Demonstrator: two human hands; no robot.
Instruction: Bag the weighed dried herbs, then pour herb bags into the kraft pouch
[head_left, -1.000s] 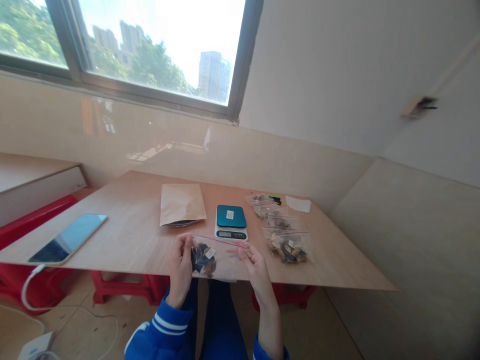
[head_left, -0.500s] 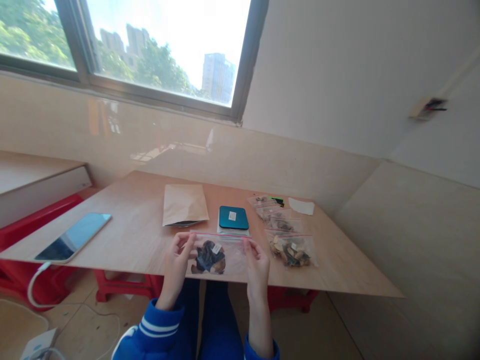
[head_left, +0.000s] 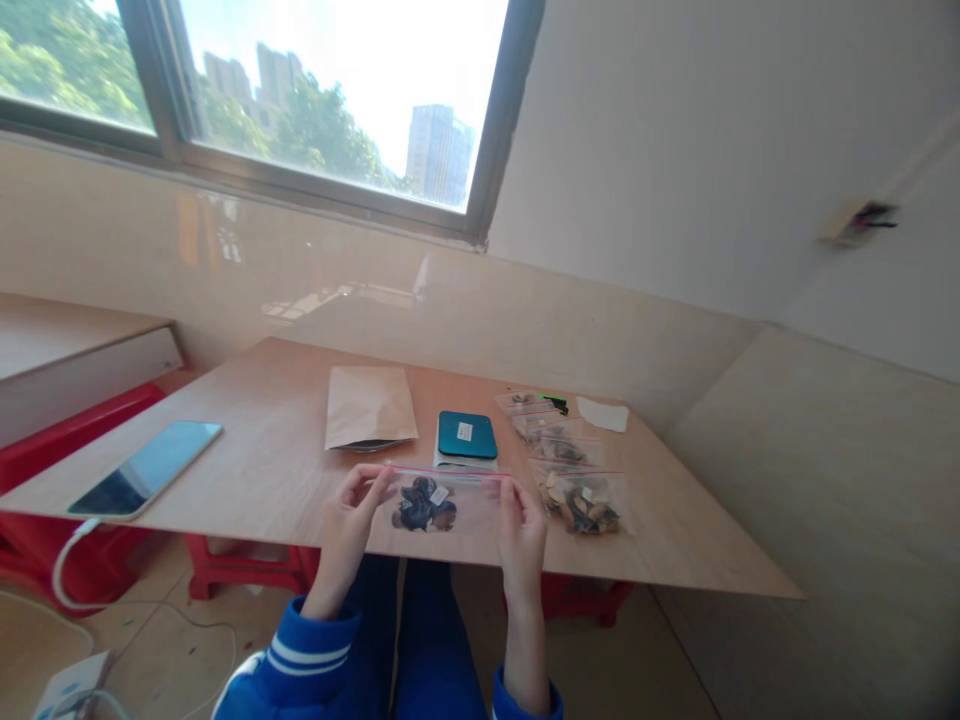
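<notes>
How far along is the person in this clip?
Done: three clear zip bags of dried pieces lie filled at the right. In hand: a clear red-zip bag of dark dried pieces, pinched by the left hand and right hand. Remaining: the teal digital scale and brown kraft envelope sit unheld.

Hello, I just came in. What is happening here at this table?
A person holds a clear zip bag of dark and tan pieces in front of them, the left hand at one end and the right hand at the other. Beyond the bag, a teal digital scale and a kraft paper envelope lie on the wooden board, with other zip bags to the right.
</notes>
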